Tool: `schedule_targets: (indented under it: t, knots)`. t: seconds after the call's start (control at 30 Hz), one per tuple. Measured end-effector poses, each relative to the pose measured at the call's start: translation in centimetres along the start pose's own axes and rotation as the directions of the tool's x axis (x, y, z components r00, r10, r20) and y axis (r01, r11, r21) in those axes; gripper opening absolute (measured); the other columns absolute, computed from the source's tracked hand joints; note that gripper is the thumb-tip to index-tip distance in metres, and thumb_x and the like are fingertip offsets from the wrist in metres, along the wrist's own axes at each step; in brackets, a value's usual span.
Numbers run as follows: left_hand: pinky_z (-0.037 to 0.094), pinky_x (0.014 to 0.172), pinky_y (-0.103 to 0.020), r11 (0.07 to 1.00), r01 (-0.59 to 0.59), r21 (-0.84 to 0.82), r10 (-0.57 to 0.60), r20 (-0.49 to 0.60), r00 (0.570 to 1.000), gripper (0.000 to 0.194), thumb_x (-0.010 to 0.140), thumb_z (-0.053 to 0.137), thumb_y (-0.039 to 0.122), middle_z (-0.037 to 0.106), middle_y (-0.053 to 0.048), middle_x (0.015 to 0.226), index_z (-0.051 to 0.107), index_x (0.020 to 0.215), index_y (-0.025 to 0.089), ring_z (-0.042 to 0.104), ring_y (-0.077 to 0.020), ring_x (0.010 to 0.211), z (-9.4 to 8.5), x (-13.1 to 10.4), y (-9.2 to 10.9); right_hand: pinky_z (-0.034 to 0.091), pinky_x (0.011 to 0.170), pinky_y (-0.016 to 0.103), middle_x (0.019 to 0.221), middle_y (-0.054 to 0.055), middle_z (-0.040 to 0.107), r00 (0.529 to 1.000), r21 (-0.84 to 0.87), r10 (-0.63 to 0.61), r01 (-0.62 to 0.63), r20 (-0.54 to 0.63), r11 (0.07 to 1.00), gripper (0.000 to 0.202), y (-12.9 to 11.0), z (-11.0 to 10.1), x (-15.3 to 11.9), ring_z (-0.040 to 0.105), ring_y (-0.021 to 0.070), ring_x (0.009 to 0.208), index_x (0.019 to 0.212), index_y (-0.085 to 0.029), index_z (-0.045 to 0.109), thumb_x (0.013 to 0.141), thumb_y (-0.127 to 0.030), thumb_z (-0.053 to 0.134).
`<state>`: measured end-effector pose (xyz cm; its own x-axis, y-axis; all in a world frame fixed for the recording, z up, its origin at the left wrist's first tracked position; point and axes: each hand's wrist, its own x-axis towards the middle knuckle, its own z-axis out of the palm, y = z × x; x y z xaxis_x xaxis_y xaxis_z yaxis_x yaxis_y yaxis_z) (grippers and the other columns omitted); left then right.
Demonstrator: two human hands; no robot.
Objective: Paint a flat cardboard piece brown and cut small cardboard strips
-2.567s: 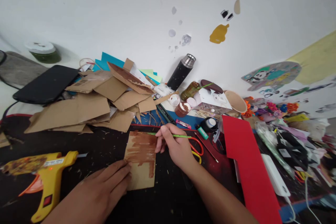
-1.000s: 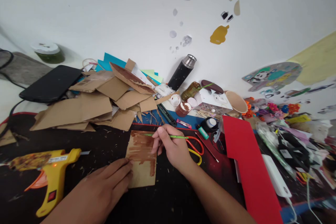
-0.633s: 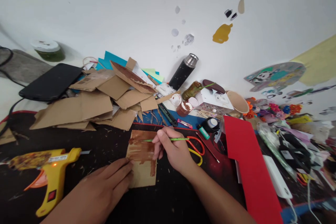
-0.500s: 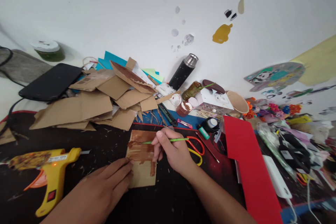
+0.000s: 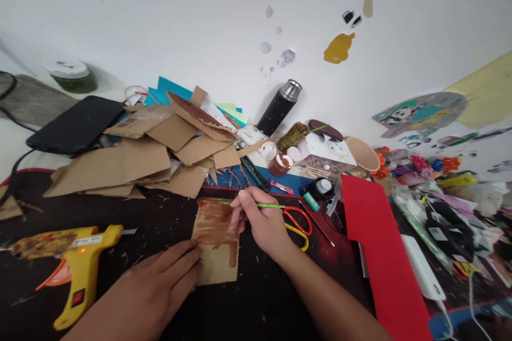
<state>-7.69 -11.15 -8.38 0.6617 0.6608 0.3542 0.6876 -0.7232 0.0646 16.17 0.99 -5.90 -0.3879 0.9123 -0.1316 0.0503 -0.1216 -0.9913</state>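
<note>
1. The right hand [image 5: 258,218] pinches the green brush [image 5: 272,205] between thumb and fingers, the brush's tip pointing left over the far part of the card [image 5: 217,266].
2. The card lies flat on the dark surface [image 5: 256,311], between the two hands; streaky brown paint covers its far part, a strip runs nearer along the right side, and the rest of the near part is bare.
3. The left hand [image 5: 160,279] lies flat, fingers extended side by side, on the card's left edge.
4. Scissors [image 5: 300,219] lie just right of the right hand.
5. The yellow glue gun [image 5: 82,272] lies left of the left hand.
6. Beyond the card are a cutter [image 5: 255,173] and a brown paint jar [image 5: 280,165]; cardboard [image 5: 112,165] is piled far left.
</note>
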Motion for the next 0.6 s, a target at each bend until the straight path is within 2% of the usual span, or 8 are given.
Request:
schedule_targets:
  t: [0.17,0.4,0.6]
  knots:
    - [0.067,0.101,-0.033,0.996,0.057,-0.075,-0.056,0.019,0.998,0.057,0.089,0.049,0.001,0.088,-0.007,0.133,0.084,0.129,0.023,0.084,-0.0250,0.122,0.4,-0.4,0.2,0.050,0.048,0.020,0.060,-0.001,0.070,0.999,-0.010,0.013,-0.013,0.032,1.000,0.062,0.1,-0.2,-0.7,0.069,0.0138,0.050,0.091,-0.020,0.070,0.105,-0.080,0.066]
    - [0.070,0.093,-0.034,1.000,0.003,-0.008,-0.003,-0.044,0.999,0.053,0.090,0.048,0.001,0.090,-0.008,0.125,0.086,0.121,0.021,0.087,-0.0264,0.111,0.2,0.0,0.1,0.050,0.048,0.020,0.057,-0.002,0.069,0.993,0.006,0.082,-0.083,0.088,0.997,0.062,0.1,-0.7,-1.8,0.068,0.0133,0.047,0.089,-0.019,0.069,0.105,-0.080,0.066]
    - [0.072,0.088,-0.035,0.999,-0.036,0.034,0.038,-0.038,0.999,0.054,0.087,0.047,0.001,0.091,-0.007,0.122,0.086,0.119,0.020,0.088,-0.0275,0.107,0.2,0.4,0.0,0.049,0.046,0.019,0.058,-0.001,0.070,1.000,0.029,0.021,-0.021,-0.011,0.999,0.060,0.0,-0.9,-1.0,0.071,0.0148,0.049,0.089,-0.019,0.069,0.103,-0.078,0.070]
